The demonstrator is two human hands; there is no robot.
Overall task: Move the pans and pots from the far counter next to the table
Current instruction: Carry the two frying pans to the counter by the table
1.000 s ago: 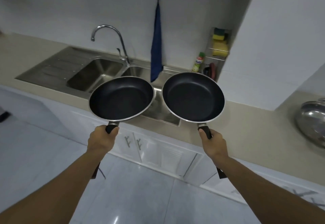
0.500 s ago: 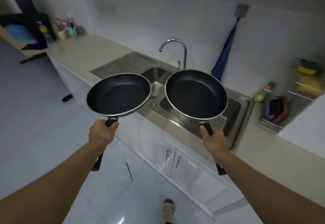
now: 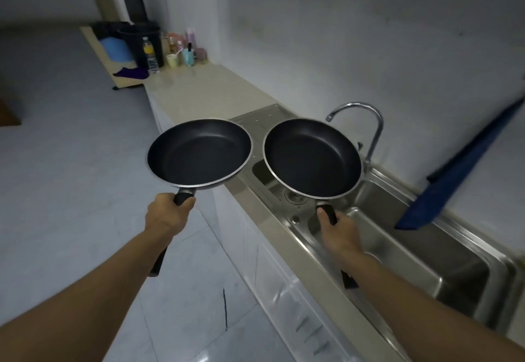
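I have two black pans in the air, the left pan (image 3: 199,153) over the counter (image 3: 204,92) edge, the right pan (image 3: 311,157) above the sink (image 3: 397,236). My left hand (image 3: 166,215) and right hand (image 3: 338,232) each hold a clenched grip on a handle. I judge this the carrying step; next I walk them along to the far left end, beside the table (image 3: 99,49), and set them down level

We stand in a home kitchen: steel sink (image 3: 397,236) with curved tap (image 3: 366,123), beige counter (image 3: 204,89) running leftward beyond.

left hand (image 3: 166,215) and right hand (image 3: 338,232) each grip a black frying pan beside the sink (image 3: 426,251)
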